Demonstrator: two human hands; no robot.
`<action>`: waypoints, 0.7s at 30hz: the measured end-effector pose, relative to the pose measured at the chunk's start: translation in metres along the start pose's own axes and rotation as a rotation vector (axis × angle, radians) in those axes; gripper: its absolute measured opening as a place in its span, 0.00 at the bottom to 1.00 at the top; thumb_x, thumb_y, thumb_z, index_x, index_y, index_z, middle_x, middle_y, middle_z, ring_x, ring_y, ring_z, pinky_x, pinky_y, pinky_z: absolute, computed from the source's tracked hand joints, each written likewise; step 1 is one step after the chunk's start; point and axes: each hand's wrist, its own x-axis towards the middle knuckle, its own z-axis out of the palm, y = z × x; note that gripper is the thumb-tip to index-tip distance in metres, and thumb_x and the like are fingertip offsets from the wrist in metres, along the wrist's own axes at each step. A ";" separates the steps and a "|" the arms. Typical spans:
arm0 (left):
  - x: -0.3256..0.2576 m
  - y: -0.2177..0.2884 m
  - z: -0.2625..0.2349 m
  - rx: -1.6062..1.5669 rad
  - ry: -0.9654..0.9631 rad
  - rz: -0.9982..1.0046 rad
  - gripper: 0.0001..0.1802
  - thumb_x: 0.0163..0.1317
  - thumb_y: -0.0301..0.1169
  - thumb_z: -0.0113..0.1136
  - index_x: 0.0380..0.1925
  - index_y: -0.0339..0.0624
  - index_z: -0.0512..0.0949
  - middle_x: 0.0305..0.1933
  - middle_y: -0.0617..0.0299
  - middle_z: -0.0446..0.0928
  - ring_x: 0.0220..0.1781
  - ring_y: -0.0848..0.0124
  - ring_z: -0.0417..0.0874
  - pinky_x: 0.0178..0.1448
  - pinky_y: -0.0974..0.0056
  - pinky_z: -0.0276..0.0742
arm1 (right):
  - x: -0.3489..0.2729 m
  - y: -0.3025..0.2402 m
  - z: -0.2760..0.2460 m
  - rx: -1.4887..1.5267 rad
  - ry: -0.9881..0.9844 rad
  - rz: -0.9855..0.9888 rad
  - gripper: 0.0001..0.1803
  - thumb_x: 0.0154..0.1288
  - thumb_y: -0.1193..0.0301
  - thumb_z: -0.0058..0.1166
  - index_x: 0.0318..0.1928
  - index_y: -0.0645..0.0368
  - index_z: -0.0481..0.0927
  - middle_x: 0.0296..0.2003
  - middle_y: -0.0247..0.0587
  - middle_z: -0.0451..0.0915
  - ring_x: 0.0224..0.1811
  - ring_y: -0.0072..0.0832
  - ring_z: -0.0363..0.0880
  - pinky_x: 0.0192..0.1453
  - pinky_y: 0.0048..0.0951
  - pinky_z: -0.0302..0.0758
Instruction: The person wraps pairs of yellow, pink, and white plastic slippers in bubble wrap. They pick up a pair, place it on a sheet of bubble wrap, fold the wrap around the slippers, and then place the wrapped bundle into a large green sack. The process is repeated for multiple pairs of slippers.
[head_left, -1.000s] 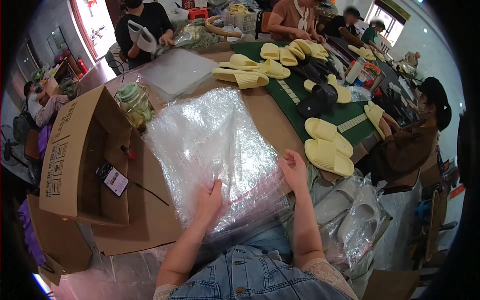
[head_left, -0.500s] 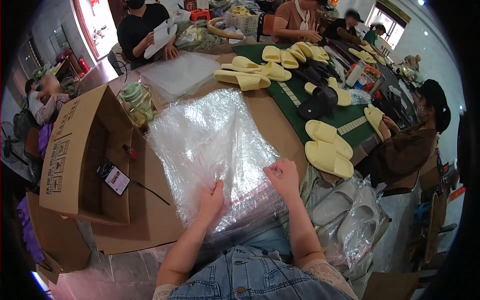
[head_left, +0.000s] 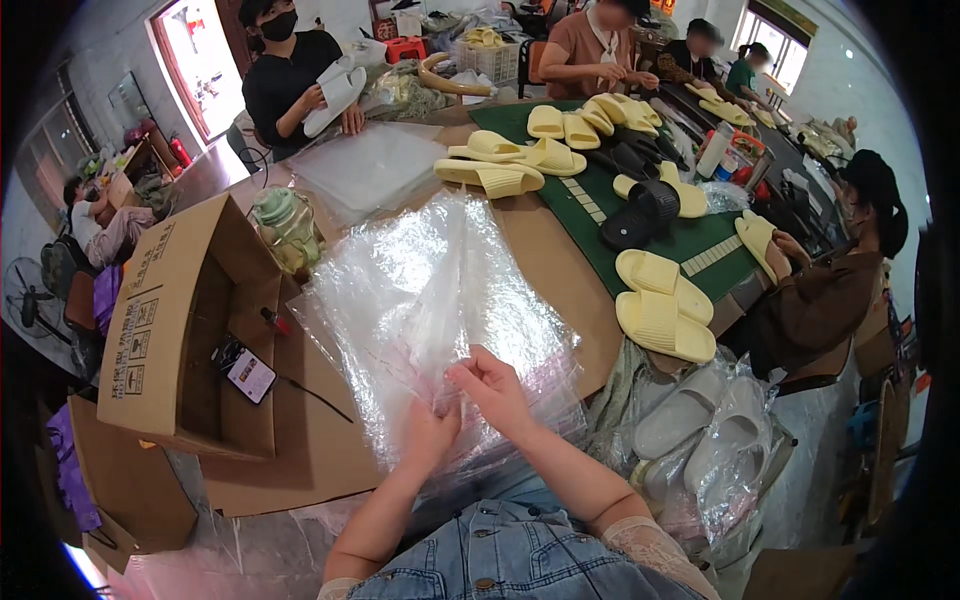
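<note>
Room: busy workshop, several people seated around a long brown worktable (head_left: 560, 270) partly covered by a green mat (head_left: 600, 215).
Landmark: open cardboard box (head_left: 185, 330) lying on its side on the table.
Plastic bags: stack of clear plastic bags (head_left: 420, 300) spread on the table just right of the box, at the near edge.
Left hand (head_left: 428, 435): fingers closed, pinching the lower edge of a lifted bag.
Right hand (head_left: 492, 385): just beside the left, thumb and fingers closed on the same bag's edge.
Phone (head_left: 245, 370): rests at the box's mouth, cable trailing right.
Jar (head_left: 285, 225): greenish, right behind the box.
Yellow slippers (head_left: 665, 300): pair well right of the box, beyond the bags; more lie on the mat.
Bagged white slippers (head_left: 700, 430): hanging off the table's near right edge.
</note>
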 end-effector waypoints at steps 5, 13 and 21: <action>0.013 -0.040 -0.010 -0.240 0.135 -0.054 0.14 0.70 0.34 0.59 0.48 0.34 0.80 0.36 0.63 0.82 0.33 0.72 0.81 0.35 0.67 0.75 | 0.001 -0.004 -0.029 -0.671 0.125 -0.287 0.13 0.69 0.68 0.55 0.51 0.58 0.80 0.52 0.47 0.79 0.57 0.41 0.78 0.61 0.35 0.72; 0.021 -0.019 -0.030 -0.516 0.241 -0.194 0.15 0.68 0.33 0.61 0.50 0.35 0.79 0.43 0.63 0.80 0.41 0.75 0.79 0.44 0.68 0.75 | -0.012 -0.004 -0.074 -1.429 0.491 -0.449 0.28 0.60 0.62 0.63 0.58 0.62 0.75 0.54 0.52 0.76 0.57 0.46 0.73 0.61 0.49 0.68; 0.021 -0.034 -0.020 -0.455 0.132 -0.225 0.17 0.67 0.36 0.63 0.46 0.32 0.80 0.39 0.62 0.80 0.41 0.74 0.79 0.45 0.67 0.75 | -0.003 -0.017 -0.097 -0.731 0.158 0.239 0.21 0.63 0.59 0.64 0.48 0.62 0.84 0.34 0.40 0.86 0.34 0.24 0.82 0.35 0.28 0.76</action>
